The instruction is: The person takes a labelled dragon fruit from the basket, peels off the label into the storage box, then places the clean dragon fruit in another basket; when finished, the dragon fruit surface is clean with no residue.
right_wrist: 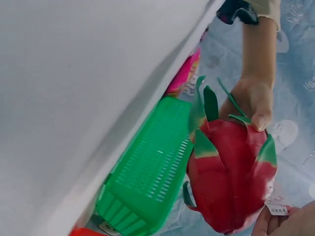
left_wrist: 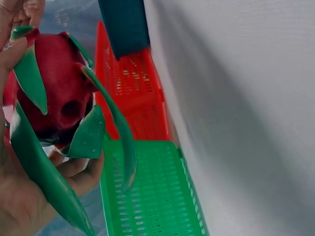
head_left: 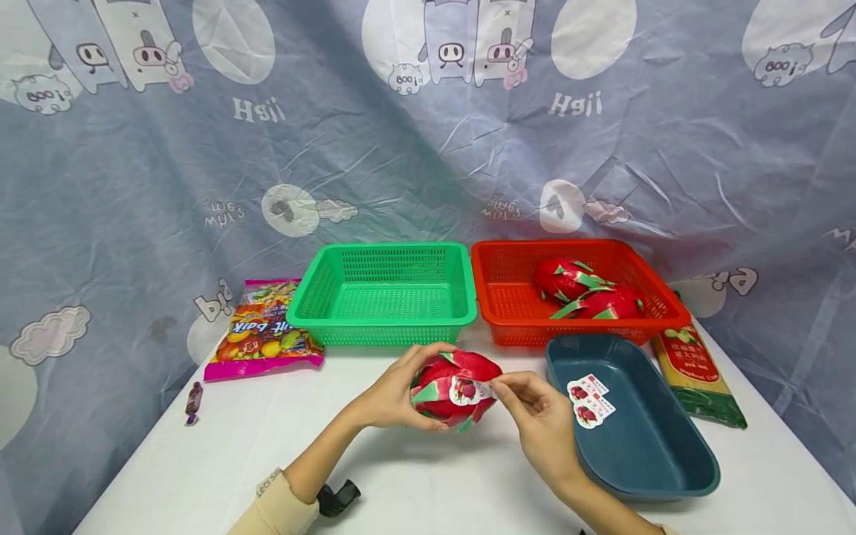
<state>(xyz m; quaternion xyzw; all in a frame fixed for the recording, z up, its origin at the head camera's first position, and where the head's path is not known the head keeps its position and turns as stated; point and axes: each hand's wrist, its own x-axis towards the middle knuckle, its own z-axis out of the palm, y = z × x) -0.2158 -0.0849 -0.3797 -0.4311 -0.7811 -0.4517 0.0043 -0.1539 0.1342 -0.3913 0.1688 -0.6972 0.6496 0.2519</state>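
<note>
My left hand (head_left: 401,394) grips a dragon fruit (head_left: 441,405) from its left side, thumb below and fingers over the top, held above the white table. A fruit-shaped sticker (head_left: 463,391) lies against the front of the fruit. Thumb and forefinger of my right hand (head_left: 542,420) pinch the white end of that sticker at the fruit's right side. In the right wrist view the sticker's printed tab (right_wrist: 277,208) shows between the right fingers. The left wrist view shows the fruit's leafy end (left_wrist: 64,98) with a dark hole.
Two dragon fruits (head_left: 611,303) lie in the red basket (head_left: 508,297), beside a green basket (head_left: 381,334). Fruit stickers (head_left: 591,409) lie in the blue tray (head_left: 642,438) at right. A candy bag (head_left: 261,334), a wrapped candy (head_left: 194,401) and a noodle-like packet (head_left: 698,364) lie around.
</note>
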